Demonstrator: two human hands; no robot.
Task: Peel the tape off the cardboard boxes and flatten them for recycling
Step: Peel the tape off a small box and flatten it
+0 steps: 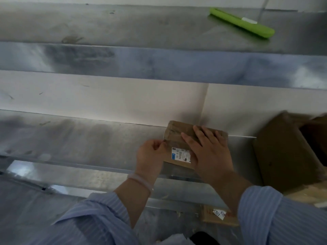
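The small box (177, 132) lies on the steel table (88, 137), with a white printed label (180, 155) on its top face. The right hand (208, 149) rests flat on the small box, fingers straight. The left hand (150, 156) pinches the small box's left edge between thumb and fingertips; whether tape is in the pinch is too blurred to tell. Right of the small box stands a bigger box (283, 152). Well behind the small box, on a higher shelf, lies a green cutter (242, 23).
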